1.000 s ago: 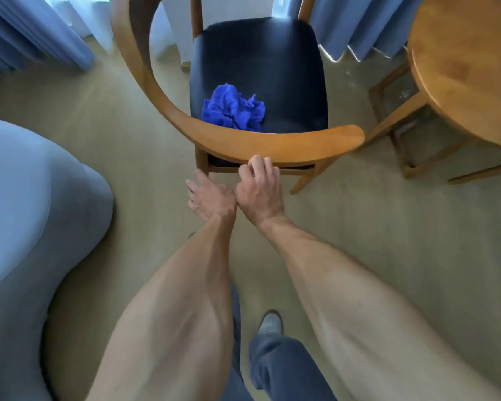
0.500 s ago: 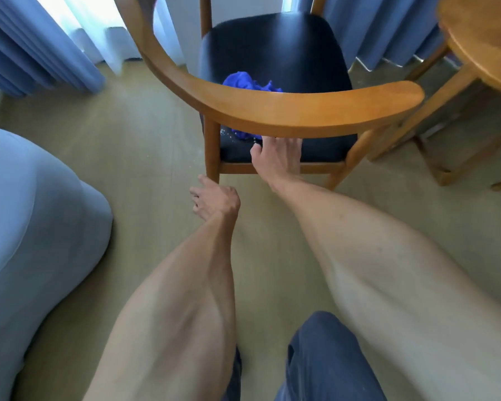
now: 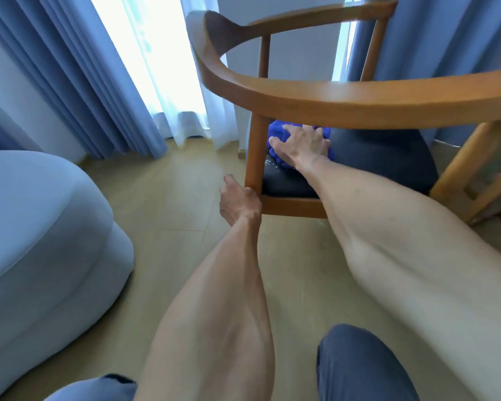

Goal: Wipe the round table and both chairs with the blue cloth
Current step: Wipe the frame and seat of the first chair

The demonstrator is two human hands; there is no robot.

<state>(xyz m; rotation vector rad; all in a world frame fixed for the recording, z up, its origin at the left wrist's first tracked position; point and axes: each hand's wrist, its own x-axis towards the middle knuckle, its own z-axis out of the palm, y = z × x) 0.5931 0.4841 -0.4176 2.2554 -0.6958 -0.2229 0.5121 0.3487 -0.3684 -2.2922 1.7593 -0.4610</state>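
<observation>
A wooden chair (image 3: 359,96) with a curved backrest and a black seat (image 3: 382,157) stands right in front of me, seen from behind and low down. The blue cloth (image 3: 274,134) lies crumpled on the seat's left part. My right hand (image 3: 301,143) reaches under the backrest and closes over the cloth, hiding most of it. My left hand (image 3: 237,201) grips the chair's rear left post where it meets the seat frame. Of the round table only wooden legs (image 3: 492,195) show at the right edge.
A pale blue upholstered seat (image 3: 41,241) fills the left side. Blue curtains (image 3: 70,68) and a bright window stand behind the chair. Wooden floor (image 3: 171,198) lies between them. My knee (image 3: 359,363) in dark trousers is at the bottom.
My view has dropped lower and closer to the chair. My right hand went under the backrest onto the blue cloth. My left hand moved forward and took hold of the chair's post.
</observation>
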